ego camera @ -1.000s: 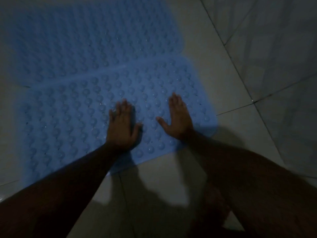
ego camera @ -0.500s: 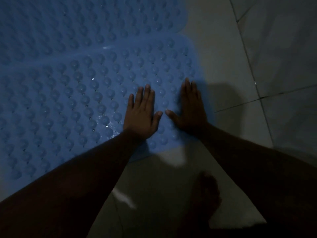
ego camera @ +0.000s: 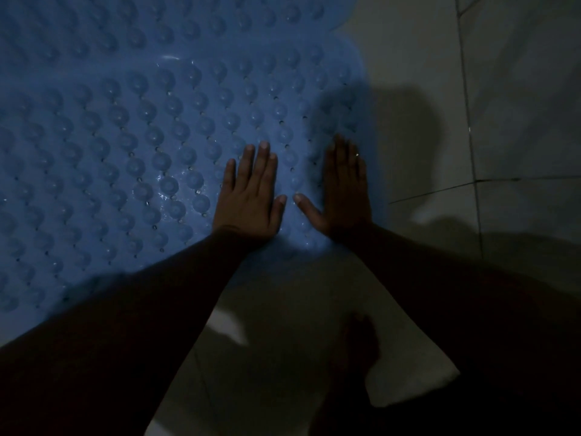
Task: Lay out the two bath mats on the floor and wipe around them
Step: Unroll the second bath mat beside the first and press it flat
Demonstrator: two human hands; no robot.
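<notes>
Both hands lay flat on the nearer blue bath mat (ego camera: 132, 171), palms down near its lower-right corner. The left hand (ego camera: 251, 196) sat just left of the right hand (ego camera: 344, 193), thumbs almost meeting but apart. Fingers of each hand were spread straight and released, grasping nothing; they only pressed on the bumpy rubber surface. A ring glinted on one finger of the right hand.

That mat filled the left and centre of the frame, its scalloped edge running down the right side and then slanting toward the lower left. A second blue bath mat (ego camera: 220, 17) lay across the top of the frame, its lower edge meeting or slightly overlapping the first along a faint seam at upper centre; which of the two lay on top could not be told in the dim light. Pale tiled floor (ego camera: 418, 73) showed to the right and below, and a bare foot (ego camera: 361, 341) stood in shadow at lower centre. Small wet glints showed on the nearer mat.

By the look of it, the laying-out step was in hand: the palms seemed to be smoothing the corner down so the mat would sit flat. Next would likely call for lifting both hands off, checking the mats' edges lay flush, then finding a cloth, none being visible, to wipe the surrounding tiles.
</notes>
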